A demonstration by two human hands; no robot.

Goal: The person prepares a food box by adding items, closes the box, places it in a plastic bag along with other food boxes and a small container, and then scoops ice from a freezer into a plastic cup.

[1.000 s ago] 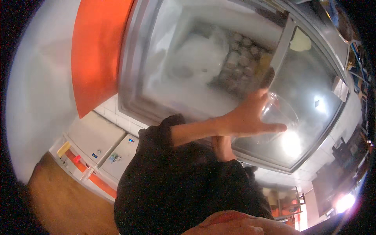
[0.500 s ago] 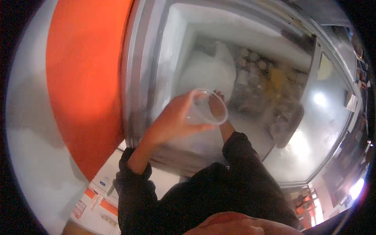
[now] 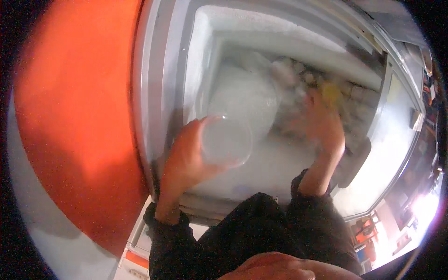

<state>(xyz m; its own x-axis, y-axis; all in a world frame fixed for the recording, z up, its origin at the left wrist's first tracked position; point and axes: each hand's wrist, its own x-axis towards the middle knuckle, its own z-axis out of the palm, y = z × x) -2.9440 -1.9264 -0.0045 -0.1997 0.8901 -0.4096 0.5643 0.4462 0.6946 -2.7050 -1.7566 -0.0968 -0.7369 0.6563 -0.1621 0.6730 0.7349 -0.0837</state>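
My left hand (image 3: 184, 154) is closed round the side of a clear plastic cup (image 3: 227, 141), whose round mouth faces up toward me. The cup is over the inside of an open chest freezer (image 3: 198, 51). Below and beyond it lies a large whitish bag-like bulk (image 3: 242, 93), partly veiled by mist. Over the right part of the freezer, my right hand (image 3: 326, 128) reaches toward several small items in the hold. Its fingers are smeared by motion, so whether they grip anything does not show. A yellow thing (image 3: 331, 93) lies just beyond them, too blurred to name.
The freezer's glass lid (image 3: 387, 149) is on the right, with a dark handle-like bar (image 3: 357, 161) at its near side. An orange and grey wall (image 3: 84, 116) rises along the left. Frosty freezer walls surround the hold.
My right hand has moved from behind the cup to the right, over the small items. My left hand has brought the cup slightly left and down, turning its mouth more toward me.
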